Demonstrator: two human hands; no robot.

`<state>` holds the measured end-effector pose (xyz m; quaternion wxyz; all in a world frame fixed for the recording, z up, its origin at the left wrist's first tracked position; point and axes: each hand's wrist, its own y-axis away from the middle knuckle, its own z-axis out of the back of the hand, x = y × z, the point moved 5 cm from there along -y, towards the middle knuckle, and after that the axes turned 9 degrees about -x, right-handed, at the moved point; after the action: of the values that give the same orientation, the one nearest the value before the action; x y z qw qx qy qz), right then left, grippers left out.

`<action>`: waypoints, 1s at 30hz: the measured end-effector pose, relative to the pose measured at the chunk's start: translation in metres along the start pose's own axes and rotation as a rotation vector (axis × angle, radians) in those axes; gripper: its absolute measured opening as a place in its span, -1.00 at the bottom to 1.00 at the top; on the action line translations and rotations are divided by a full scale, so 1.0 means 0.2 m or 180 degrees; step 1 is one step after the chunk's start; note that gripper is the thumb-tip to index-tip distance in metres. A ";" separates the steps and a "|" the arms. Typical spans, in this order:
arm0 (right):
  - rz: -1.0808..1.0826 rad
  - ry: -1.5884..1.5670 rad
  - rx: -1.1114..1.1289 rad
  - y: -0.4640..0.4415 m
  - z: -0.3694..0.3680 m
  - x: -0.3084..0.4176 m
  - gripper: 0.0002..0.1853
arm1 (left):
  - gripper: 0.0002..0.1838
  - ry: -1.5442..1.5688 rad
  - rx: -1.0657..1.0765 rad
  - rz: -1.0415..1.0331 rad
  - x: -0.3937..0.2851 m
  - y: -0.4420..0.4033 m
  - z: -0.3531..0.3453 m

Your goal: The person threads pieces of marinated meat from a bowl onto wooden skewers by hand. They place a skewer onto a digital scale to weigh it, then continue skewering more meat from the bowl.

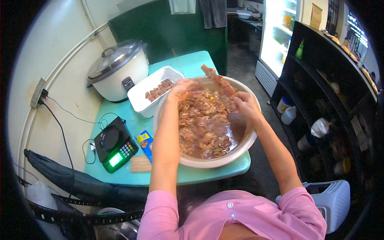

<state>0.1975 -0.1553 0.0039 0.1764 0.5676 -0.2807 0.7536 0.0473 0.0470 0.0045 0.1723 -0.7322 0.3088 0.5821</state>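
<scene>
A large round basin (254, 138) on the table holds raw meat pieces (204, 116) in brownish marinade. Over its right side, my right hand (245, 105) is closed round the lower end of a meat skewer (218, 80), which tilts up and away to the left. Several chunks are threaded along it. Above the meat at the basin's far left is my left hand (183, 90), its fingers curled together; whatever they may pinch is hard to make out. Behind the left wrist stands a white tray (138, 94) with some meat skewers (160, 90) inside.
On the turquoise table (192, 62) are a large rice cooker (116, 72), a digital scale (116, 146) with a lit green display, a blue packet (145, 143) and bamboo sticks (141, 164). Black shelves (320, 92) and a lit fridge (276, 36) stand to the right.
</scene>
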 end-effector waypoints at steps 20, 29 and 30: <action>-0.0056 0.0086 0.0028 0.01 0.00 0.02 -0.80 | -0.84 -0.0608 -0.0557 -0.1132 -0.03 -0.11 0.07; -0.0067 0.0160 0.0033 0.01 0.00 0.01 -0.81 | -0.78 0.0402 -0.0048 0.0117 0.04 -0.09 0.06; -0.0069 0.0157 0.0029 0.01 0.00 0.01 -0.81 | -0.78 0.0397 -0.0045 0.0120 0.03 -0.09 0.07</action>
<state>0.1968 -0.1568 0.0059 0.1890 0.5526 -0.2667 0.7667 0.0502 0.0674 -0.0077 0.1365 -0.7623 0.3286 0.5407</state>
